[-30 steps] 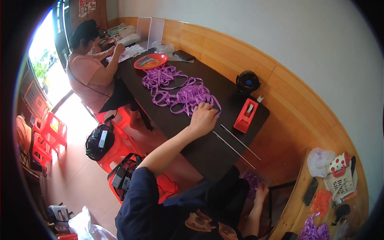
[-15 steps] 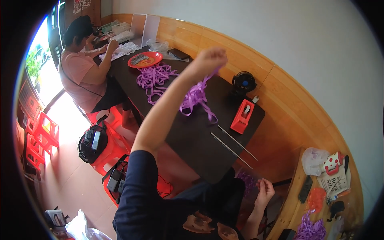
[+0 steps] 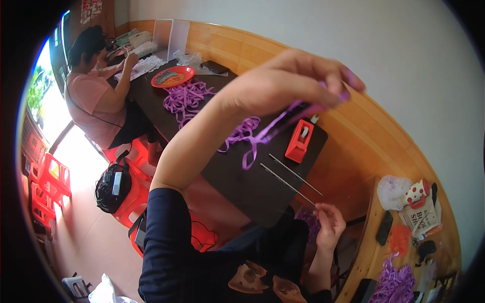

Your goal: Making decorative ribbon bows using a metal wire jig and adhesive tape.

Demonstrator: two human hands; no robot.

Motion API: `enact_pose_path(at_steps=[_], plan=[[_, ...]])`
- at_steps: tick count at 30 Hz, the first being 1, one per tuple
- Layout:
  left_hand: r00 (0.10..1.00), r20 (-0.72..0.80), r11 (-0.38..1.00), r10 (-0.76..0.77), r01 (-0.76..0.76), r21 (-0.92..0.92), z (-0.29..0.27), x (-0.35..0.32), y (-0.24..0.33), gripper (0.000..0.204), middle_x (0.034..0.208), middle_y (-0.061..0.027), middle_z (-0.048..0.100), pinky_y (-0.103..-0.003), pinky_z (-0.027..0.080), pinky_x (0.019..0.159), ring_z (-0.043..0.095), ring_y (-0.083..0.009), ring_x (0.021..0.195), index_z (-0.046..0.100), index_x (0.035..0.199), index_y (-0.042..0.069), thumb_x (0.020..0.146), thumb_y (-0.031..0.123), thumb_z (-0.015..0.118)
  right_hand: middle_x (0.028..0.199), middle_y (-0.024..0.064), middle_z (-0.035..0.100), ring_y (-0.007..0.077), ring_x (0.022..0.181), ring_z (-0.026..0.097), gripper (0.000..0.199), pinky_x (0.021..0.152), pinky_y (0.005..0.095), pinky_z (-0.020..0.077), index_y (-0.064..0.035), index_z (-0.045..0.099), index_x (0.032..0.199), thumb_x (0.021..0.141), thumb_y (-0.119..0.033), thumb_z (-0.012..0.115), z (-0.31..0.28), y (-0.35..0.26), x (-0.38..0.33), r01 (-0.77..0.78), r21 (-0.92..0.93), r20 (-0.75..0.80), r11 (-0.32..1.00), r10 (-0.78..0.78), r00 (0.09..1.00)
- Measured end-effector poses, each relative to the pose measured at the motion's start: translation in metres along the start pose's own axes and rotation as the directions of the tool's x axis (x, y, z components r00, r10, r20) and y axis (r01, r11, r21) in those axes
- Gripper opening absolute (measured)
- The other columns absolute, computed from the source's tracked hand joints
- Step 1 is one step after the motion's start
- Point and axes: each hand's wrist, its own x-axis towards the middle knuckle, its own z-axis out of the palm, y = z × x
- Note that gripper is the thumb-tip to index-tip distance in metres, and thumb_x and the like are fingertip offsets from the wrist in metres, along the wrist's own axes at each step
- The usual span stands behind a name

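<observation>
Dark table carries purple ribbon in loose heaps, spread out perhaps to limit snagging. Left hand, raised above table, grasps ribbon between thumb and fingers; height likely straightens lifted strands. Right hand just off table's edge, fingers loosely curled; cannot tell whether anything is in grasp. Red tape dispenser sits toward table's right edge, probably leaving ribbon room. Two thin rods roughly parallel, ends jutting past edge toward right hand, perhaps for easy reach.
</observation>
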Motion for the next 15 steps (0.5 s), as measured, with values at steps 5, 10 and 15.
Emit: enact_pose_path(at_steps=[5, 10, 15], plan=[[0.962, 0.271, 0.999, 0.04, -0.031, -0.036, 0.06, 0.017, -0.02, 0.004, 0.09, -0.0094, 0.055, -0.031, 0.041, 0.082, 0.052, -0.0207, 0.098, 0.058, 0.075, -0.001, 0.079, -0.003, 0.059, 0.123, 0.0125, 0.055, 0.021, 0.109, 0.055, 0.062, 0.095, 0.0335, 0.0396, -0.002, 0.045, 0.131, 0.075, -0.003, 0.071, 0.052, -0.033, 0.027, 0.247, 0.172, 0.043, 0.954, -0.258, 0.965], [0.924, 0.357, 0.991, -0.135, 0.117, 0.07, 0.085, 0.001, -0.044, 0.011, 0.094, -0.0127, 0.059, -0.029, 0.044, 0.07, 0.056, -0.0187, 0.084, 0.053, 0.077, -0.003, 0.083, 0.002, 0.061, 0.119, 0.0108, 0.056, 0.0216, 0.11, 0.055, 0.047, 0.094, 0.0336, 0.0426, 0.0004, 0.051, 0.123, 0.079, -0.002, 0.067, 0.066, -0.036, 0.026, 0.185, 0.414, 0.087, 0.891, -0.241, 0.967], [0.975, 0.077, 0.864, -0.211, 0.149, 0.482, 0.074, -0.071, -0.084, 0.021, 0.103, -0.017, 0.06, -0.038, 0.048, 0.079, 0.06, -0.0309, 0.091, 0.06, 0.097, -0.003, 0.08, 0.007, 0.066, 0.09, 0.0111, 0.063, 0.019, 0.083, 0.06, 0.018, 0.078, 0.0312, 0.0483, 0.0047, 0.058, 0.106, 0.094, -0.006, 0.05, 0.046, -0.025, 0.022, 0.016, 0.426, 0.043, 0.904, -0.038, 0.998]])
